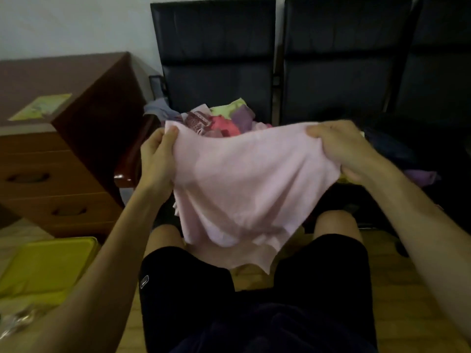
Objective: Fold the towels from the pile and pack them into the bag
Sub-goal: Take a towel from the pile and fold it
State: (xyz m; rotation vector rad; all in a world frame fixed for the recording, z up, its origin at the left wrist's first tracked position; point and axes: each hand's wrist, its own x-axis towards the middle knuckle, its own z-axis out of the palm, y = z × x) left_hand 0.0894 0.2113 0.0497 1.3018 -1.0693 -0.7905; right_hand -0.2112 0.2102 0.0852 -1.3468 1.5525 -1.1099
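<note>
A pale pink towel hangs spread in the air between my two hands, its lower edge drooping over my knees. My left hand pinches its upper left corner with thumb and fingers. My right hand grips the upper right edge, fingers curled into the cloth. Behind the towel lies the pile of towels, pink, purple, yellow-green and patterned, on a dark seat. A dark blue bag-like shape lies to the right of my right hand, too dim to make out clearly.
Black padded chairs stand against the wall behind the pile. A brown wooden desk with drawers is on the left. A yellow tray-like lid lies on the floor at lower left. A purple cloth lies at right.
</note>
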